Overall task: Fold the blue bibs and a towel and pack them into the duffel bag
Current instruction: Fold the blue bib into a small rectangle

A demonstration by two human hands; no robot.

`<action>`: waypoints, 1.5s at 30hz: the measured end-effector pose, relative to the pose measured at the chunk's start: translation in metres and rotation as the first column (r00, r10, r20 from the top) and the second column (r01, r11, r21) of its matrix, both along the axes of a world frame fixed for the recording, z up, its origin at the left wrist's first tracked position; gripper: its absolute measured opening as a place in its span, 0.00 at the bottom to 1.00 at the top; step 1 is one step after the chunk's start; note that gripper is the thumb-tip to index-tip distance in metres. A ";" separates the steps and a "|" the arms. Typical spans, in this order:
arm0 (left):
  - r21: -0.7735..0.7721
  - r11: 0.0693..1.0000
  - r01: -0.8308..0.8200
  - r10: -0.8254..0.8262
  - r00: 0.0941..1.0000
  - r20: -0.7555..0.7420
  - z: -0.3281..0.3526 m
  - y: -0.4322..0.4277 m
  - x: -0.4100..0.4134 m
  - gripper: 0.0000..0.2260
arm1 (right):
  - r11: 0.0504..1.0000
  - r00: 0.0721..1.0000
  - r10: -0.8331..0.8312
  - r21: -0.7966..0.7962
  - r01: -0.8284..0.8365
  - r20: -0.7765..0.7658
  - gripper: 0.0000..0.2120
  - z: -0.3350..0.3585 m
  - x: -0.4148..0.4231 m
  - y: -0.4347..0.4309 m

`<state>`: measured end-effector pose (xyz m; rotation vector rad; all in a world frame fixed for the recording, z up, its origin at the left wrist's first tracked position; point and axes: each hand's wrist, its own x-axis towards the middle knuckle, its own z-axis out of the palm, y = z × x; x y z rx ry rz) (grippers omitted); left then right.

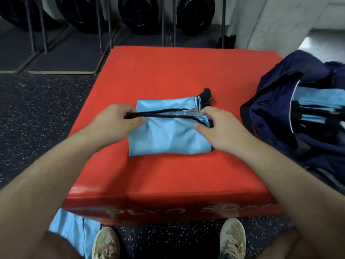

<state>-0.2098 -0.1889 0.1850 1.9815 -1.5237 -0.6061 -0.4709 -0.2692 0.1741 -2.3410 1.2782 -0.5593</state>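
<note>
On the red surface (168, 71) lay the half-folded bib (168, 135); left hand (119, 118) and right hand (214, 126) each pinched its dark-trimmed edge. Drawing both ends over evenly would probably square the fold.

- One folded blue bib (164, 139) on the worktop (168, 71)
- One duffel bag (291, 94)
- Two hands: left (113, 122), right (218, 128)
- Two shoes (105, 243)
- Four weight plates (140, 14)

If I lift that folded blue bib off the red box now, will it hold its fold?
Probably not unaided. The bib looks thin and creased, so likely floppy. Its sheen suggests slick fabric whose layers may slide. The left hand and right hand pinch its black-trimmed edge; supporting it underneath seems safer.
</note>
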 end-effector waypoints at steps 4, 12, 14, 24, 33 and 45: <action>-0.037 0.991 -0.126 0.124 0.990 -0.061 -0.008 -0.026 0.000 0.16 | 0.996 0.996 -0.090 -0.003 0.090 0.016 0.09 -0.010 0.013 -0.028; 0.004 0.974 -0.224 0.224 0.974 0.009 -0.035 -0.065 0.008 0.19 | 0.988 0.987 -0.153 -0.039 0.152 -0.038 0.09 -0.022 0.042 -0.061; -0.028 0.972 -0.234 0.235 0.971 0.046 -0.042 -0.073 0.011 0.19 | 0.986 0.984 -0.161 -0.056 0.157 -0.075 0.10 -0.024 0.046 -0.066; -0.355 0.934 -0.044 0.198 0.890 0.410 -0.051 -0.074 -0.012 0.19 | 0.978 0.976 -0.184 -0.124 0.169 -0.118 0.11 -0.035 0.057 -0.077; 0.042 0.976 0.216 -0.214 0.890 0.403 -0.076 -0.077 -0.029 0.31 | 0.846 0.948 -0.185 -0.533 0.020 -0.258 0.27 -0.033 0.082 -0.045; 0.119 0.985 0.124 -0.165 0.883 0.441 -0.082 -0.082 -0.016 0.25 | 0.996 0.886 -0.088 -0.061 0.067 -0.456 0.29 -0.062 0.071 -0.052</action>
